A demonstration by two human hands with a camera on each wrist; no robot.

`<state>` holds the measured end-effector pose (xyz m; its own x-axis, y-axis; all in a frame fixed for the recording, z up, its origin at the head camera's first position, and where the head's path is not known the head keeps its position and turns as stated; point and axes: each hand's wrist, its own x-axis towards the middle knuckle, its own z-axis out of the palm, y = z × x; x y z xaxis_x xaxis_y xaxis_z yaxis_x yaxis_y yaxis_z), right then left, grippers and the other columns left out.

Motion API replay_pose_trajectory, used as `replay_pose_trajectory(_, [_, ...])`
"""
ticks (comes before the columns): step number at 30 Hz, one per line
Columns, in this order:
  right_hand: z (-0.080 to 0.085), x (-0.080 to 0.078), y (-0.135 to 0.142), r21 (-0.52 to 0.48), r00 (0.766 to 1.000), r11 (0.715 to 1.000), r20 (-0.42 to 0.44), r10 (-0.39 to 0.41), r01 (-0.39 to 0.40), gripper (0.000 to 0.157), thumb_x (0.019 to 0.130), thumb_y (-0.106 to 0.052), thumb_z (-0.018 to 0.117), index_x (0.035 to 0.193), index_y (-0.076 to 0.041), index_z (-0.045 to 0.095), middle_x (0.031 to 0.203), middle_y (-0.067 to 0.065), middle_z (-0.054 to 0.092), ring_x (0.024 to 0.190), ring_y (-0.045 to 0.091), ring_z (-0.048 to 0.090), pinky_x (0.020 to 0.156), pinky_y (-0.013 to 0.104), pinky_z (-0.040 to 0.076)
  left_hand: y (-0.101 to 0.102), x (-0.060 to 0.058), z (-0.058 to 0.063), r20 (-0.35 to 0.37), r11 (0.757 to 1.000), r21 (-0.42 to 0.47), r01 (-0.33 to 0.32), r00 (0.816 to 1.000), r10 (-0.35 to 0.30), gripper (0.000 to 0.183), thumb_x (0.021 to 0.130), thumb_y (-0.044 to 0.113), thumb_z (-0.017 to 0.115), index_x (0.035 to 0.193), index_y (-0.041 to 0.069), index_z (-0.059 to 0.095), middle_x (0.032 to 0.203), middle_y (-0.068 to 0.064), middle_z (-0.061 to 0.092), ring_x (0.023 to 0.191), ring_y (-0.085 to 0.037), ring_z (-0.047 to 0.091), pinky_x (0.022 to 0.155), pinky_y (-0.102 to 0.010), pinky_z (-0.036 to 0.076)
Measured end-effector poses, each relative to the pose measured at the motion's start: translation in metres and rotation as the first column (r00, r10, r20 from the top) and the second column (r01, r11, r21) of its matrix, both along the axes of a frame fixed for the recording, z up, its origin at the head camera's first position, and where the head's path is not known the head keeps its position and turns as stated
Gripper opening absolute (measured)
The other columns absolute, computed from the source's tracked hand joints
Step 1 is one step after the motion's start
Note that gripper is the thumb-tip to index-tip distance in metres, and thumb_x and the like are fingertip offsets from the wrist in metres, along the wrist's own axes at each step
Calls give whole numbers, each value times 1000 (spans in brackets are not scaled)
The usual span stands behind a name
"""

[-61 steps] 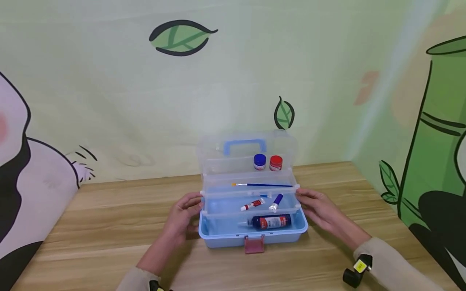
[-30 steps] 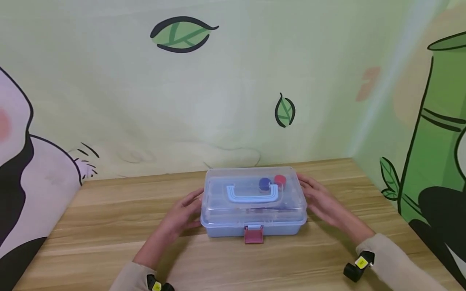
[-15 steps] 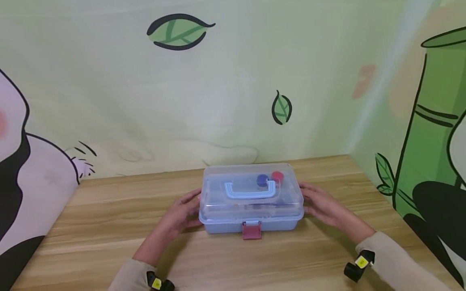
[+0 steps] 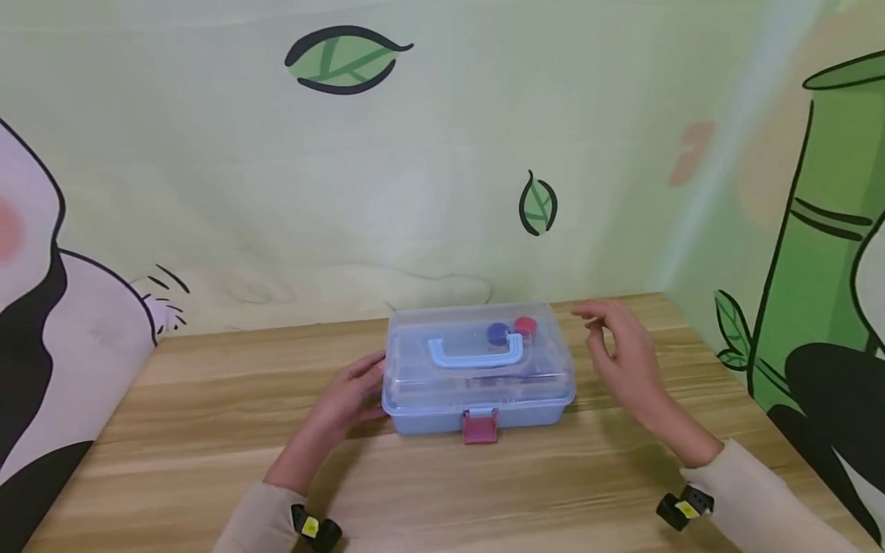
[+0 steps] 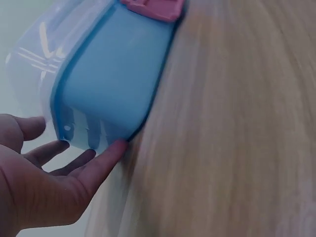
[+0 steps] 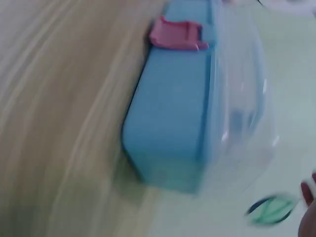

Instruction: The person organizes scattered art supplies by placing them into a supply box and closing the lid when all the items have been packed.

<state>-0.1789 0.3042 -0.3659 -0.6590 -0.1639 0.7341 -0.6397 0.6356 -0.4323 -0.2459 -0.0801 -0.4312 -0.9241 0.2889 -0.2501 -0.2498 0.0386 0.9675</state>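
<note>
A light-blue storage box (image 4: 425, 422) with a clear lid (image 4: 422, 380) sits on the table, lid down. Its dark-red latch (image 4: 480, 428) hangs outward at the front, and a blue handle (image 4: 477, 360) lies on top. Through the lid show a blue-capped jar (image 4: 498, 334) and a red-capped jar (image 4: 525, 328). My left hand (image 4: 346, 395) touches the box's left end with loosely extended fingertips (image 5: 116, 148). My right hand (image 4: 629, 365) is raised just right of the box, apart from it, fingers loosely bent and holding nothing. The right wrist view is blurred and shows only a sliver of that hand.
The wooden table (image 4: 228, 430) meets a pale-green printed backdrop (image 4: 207, 153) right behind the box. A green-patterned panel (image 4: 823, 253) borders the right side. Each sleeve carries a small black wrist device (image 4: 684, 507).
The clear lid and its tiered trays have swung down over the paint jars, brush, tubes and bottle. Since then my right hand has left the box's right side and risen; my left stays.
</note>
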Motion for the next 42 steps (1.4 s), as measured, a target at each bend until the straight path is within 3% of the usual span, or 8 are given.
replay_pose_trajectory(2, [6,12,-9,210,964,977,-247,95,-42,32,91,4,45,105,-4,72,101,7,70,86,22,62,75,22,51,5,-3,1,-18,1000,-6,-2,1000,2,53,106,32,53,155,13,43,146,-17,54,132,-33,54,96,-48,54])
replay_pose_trajectory(4, [5,23,-18,411,922,904,-295,252,-115,30,93,-1,45,99,-8,73,97,3,69,85,19,62,72,27,53,9,-8,3,-39,1000,-7,-19,999,19,53,105,31,53,154,12,44,148,-16,53,135,-32,52,101,-48,51])
replay_pose_trajectory(9, [-11,40,-44,653,941,714,-4,338,-254,22,89,0,63,107,-10,71,105,0,68,98,17,65,82,31,57,14,-15,7,-62,994,8,-112,992,112,50,100,19,50,149,9,51,145,-15,56,130,-29,56,100,-44,52])
replay_pose_trajectory(17, [-43,48,-76,711,940,618,293,173,-335,42,88,-4,71,129,-1,65,119,9,66,107,22,65,93,33,55,22,-12,1,-79,985,-26,-172,982,169,46,101,20,46,144,7,55,138,-15,60,126,-28,57,90,-37,56])
replay_pose_trajectory(26, [-45,53,-100,622,915,723,402,35,-301,31,88,-13,76,117,-12,65,102,0,56,66,13,58,52,24,49,23,-8,-5,-75,982,-69,-174,983,169,47,102,26,44,145,11,54,141,-13,59,128,-29,55,97,-43,53])
replay_pose_trajectory(32, [-29,48,-105,614,990,777,74,121,-141,15,87,-22,82,95,-21,69,87,-10,62,62,9,61,45,21,43,22,-7,-2,-89,979,-82,-185,980,178,49,99,24,44,145,11,54,140,-13,59,126,-29,57,92,-41,54])
replay_pose_trajectory(37, [-11,38,-101,614,985,788,-110,133,-38,21,85,-18,83,103,-18,73,93,-7,70,79,14,65,59,26,52,20,-6,-1,-94,981,-58,-187,979,181,49,98,22,45,144,8,55,138,-15,60,125,-29,57,88,-39,55])
replay_pose_trajectory(42, [-9,25,-96,673,951,736,-269,153,72,24,85,-11,81,108,-16,78,109,-3,73,105,23,61,91,45,50,21,-5,-1,-93,980,-53,-189,979,184,48,98,23,47,144,9,55,137,-15,61,124,-29,58,90,-40,55])
